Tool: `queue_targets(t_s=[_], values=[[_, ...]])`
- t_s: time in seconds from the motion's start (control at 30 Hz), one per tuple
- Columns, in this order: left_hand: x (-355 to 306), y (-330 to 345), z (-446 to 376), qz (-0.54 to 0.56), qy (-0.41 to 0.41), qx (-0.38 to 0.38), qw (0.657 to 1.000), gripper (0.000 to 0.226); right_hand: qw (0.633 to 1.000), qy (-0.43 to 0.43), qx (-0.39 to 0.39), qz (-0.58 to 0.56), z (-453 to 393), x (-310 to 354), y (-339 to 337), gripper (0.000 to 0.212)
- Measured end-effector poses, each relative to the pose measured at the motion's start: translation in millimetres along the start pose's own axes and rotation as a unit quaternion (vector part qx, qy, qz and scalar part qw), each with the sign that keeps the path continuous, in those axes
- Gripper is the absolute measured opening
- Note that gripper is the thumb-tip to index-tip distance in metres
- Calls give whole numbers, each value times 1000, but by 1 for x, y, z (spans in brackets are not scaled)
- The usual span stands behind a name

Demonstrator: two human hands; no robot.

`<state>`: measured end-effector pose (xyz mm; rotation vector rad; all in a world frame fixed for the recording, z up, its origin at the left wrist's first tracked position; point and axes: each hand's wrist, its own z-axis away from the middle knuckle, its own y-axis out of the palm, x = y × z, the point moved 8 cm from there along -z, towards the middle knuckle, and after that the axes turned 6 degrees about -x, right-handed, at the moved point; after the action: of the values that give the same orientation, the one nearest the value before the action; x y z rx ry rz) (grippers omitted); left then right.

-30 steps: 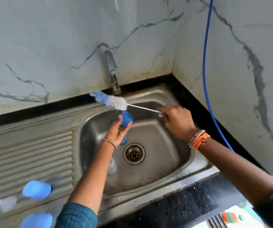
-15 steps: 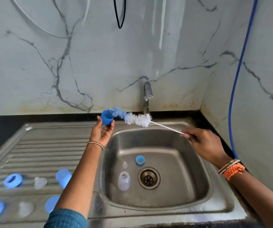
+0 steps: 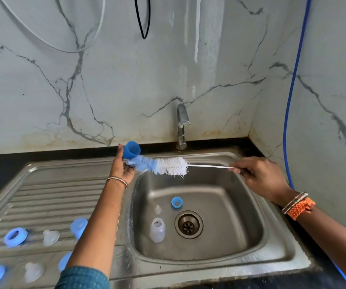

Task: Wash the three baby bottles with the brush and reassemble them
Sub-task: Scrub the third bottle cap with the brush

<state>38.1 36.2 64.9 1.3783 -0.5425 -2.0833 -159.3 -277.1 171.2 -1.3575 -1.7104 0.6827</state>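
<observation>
- Gripping: left hand (image 3: 124, 165) holds a blue cap (image 3: 131, 150) at its fingertips; right hand (image 3: 259, 176) pinches the wire handle of the brush (image 3: 161, 165), whose blue tip touches the left palm just below the cap.
- Drainboard (image 3: 53, 192), 8 o'clock: blue rings (image 3: 15, 236), clear teats (image 3: 50, 237), blue caps (image 3: 79, 226).
- Sink basin (image 3: 230, 226), centre: clear bottle (image 3: 157, 230) lying at 9 o'clock of the drain (image 3: 188, 224); blue ring (image 3: 176, 203) at 11 o'clock.
- Tap (image 3: 182, 126), 12 o'clock, against the marble wall.
</observation>
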Motion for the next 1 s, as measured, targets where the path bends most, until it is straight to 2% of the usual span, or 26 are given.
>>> queue_targets(t_s=[0.07, 0.13, 0.27, 0.37, 0.43, 0.5, 0.53, 0.57, 0.6, 0.63, 0.67, 0.7, 0.73, 0.77, 0.8, 0.83, 0.93, 1.0], values=[[-6, -9, -3, 43, 10, -31, 999, 37, 1000, 18, -5, -22, 3, -4, -2, 23], [-7, -16, -7, 33, 7, -34, 999, 42, 999, 32, -1, -28, 6, -10, -3, 22], [5, 2, 3, -60, -26, 51, 997, 27, 998, -16, -30, 46, 4, 1, -3, 26], [11, 8, 7, -98, -39, 69, 992, 38, 982, -87, -138, 100, 2, 21, -17, 24], [10, 7, 8, -99, -47, 54, 993, 35, 957, -132, -205, 159, 6, 35, -25, 38], [9, 6, 10, -83, -59, 34, 994, 28, 937, -150, -245, 201, 9, 46, -32, 48], [8, 6, 9, -69, -62, 31, 995, 28, 937, -142, -247, 204, 8, 50, -34, 45], [8, 5, 7, -63, -62, 30, 996, 28, 947, -112, -223, 202, 4, 49, -33, 36], [6, 7, 7, -51, -60, 35, 996, 27, 973, -44, -155, 165, -3, 41, -29, 23], [5, 6, 5, -41, -58, 41, 997, 25, 994, 53, -53, 76, -9, 28, -19, 6], [3, 7, 4, -21, -57, 55, 997, 25, 985, 153, 62, -47, -7, 14, -2, 16], [1, 8, 5, -3, -58, 74, 996, 29, 950, 225, 145, -159, 0, 8, 14, 32], [-1, 12, 8, 11, -59, 100, 993, 42, 919, 267, 186, -221, 7, 5, 23, 42], [-4, 14, 8, 13, -57, 120, 991, 61, 914, 271, 191, -234, 8, 3, 27, 45], [-5, 14, 7, 13, -54, 127, 990, 74, 925, 259, 175, -214, 8, 1, 27, 43], [-6, 13, 4, 9, -47, 124, 991, 72, 943, 245, 146, -171, 7, -1, 23, 37], [-5, 14, 7, 8, -38, 88, 995, 9, 981, 178, 30, -67, -2, 8, 2, 9], [-5, 12, 9, 19, -34, 61, 997, 14, 990, 127, -12, -64, -4, 22, -4, 17]])
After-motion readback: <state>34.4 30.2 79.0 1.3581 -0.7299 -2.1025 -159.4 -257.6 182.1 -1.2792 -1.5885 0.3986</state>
